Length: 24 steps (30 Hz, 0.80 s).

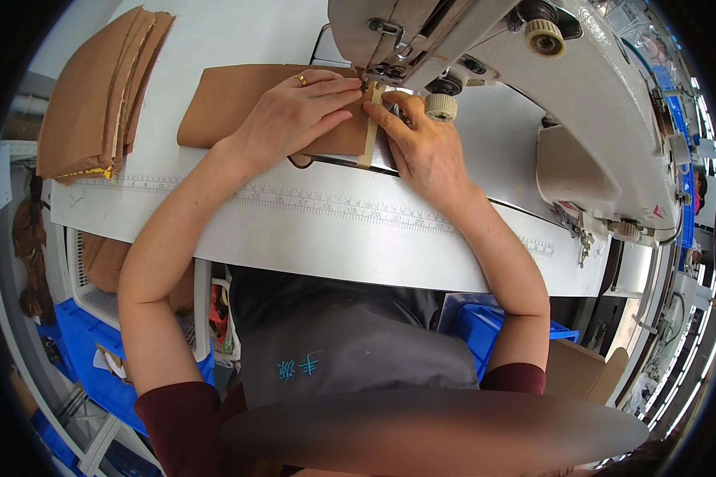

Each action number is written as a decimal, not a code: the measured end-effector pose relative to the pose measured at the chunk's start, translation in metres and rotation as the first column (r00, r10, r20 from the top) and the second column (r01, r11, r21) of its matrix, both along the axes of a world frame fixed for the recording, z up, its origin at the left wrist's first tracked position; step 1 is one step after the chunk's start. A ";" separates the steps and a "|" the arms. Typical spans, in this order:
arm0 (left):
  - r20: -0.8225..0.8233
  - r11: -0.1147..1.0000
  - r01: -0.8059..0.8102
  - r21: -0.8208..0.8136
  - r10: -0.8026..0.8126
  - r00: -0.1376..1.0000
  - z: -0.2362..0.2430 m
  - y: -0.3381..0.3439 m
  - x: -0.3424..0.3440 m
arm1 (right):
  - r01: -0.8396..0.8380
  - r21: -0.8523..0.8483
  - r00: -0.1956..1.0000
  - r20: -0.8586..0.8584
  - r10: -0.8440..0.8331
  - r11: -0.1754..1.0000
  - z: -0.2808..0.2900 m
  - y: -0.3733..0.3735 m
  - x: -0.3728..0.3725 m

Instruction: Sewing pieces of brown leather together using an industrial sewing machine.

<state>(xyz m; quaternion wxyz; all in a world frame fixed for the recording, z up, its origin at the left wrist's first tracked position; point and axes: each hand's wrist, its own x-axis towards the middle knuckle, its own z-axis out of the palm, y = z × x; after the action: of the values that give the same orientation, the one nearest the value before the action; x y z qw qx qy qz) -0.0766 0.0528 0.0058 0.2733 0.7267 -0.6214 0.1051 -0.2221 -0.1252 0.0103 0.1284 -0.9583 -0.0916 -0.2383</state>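
The sewing machine [605, 111] looms beyond the left grip [294, 115], spread flat upon the brown panel [235, 99], probably light, bendy, best steadied near its edge. The right grip [428, 147] curls at the pale strip [370, 141]; whether pinching, I can't tell.

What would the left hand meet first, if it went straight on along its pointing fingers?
Probably the metal presser parts of the sewing machine, just past the left hand, though its height relative to them is unclear.
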 end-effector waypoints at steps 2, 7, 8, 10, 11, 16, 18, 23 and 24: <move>0.019 1.000 0.007 -0.011 -0.007 1.000 -0.001 0.000 0.000 | 0.003 -0.014 1.000 -0.007 -0.003 1.000 0.001 -0.001 0.000; -0.031 1.000 0.024 0.019 -0.024 0.999 -0.003 -0.001 -0.001 | 0.021 -0.049 0.999 -0.046 -0.023 0.999 0.003 -0.003 -0.001; -0.031 0.999 0.027 0.020 -0.026 0.999 -0.002 -0.001 0.000 | 0.026 -0.067 0.998 -0.058 -0.030 0.997 0.003 -0.003 -0.002; -0.001 1.000 0.023 0.018 -0.023 1.000 -0.001 0.000 0.003 | -0.001 -0.086 0.997 -0.072 -0.005 0.996 0.004 0.000 -0.006; -0.001 1.000 0.024 0.017 -0.024 1.000 -0.001 0.001 0.001 | -0.032 -0.107 0.996 -0.084 0.023 0.994 0.004 0.000 -0.007; 0.006 0.999 0.028 -0.019 -0.028 1.000 0.000 0.002 -0.002 | -0.268 -0.062 0.963 0.011 0.269 0.961 0.007 0.004 -0.020; 0.009 0.999 0.031 -0.015 -0.031 0.999 0.000 -0.001 0.005 | -0.286 -0.040 0.958 0.006 0.286 0.958 0.008 0.002 -0.017; -0.011 0.999 0.033 0.002 -0.033 0.999 0.003 -0.012 0.023 | -0.179 -0.036 0.984 -0.008 0.179 0.983 0.005 -0.004 -0.010; -0.019 1.000 0.024 0.000 -0.024 1.000 0.003 -0.014 0.025 | -0.180 -0.036 0.984 -0.008 0.180 0.983 0.004 -0.005 -0.009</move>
<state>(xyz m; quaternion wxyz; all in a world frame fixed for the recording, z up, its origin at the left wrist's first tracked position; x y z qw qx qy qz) -0.0517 0.0386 0.0093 0.2803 0.7201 -0.6276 0.0948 -0.2308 -0.1306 0.0140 0.1321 -0.9489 -0.1817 -0.2217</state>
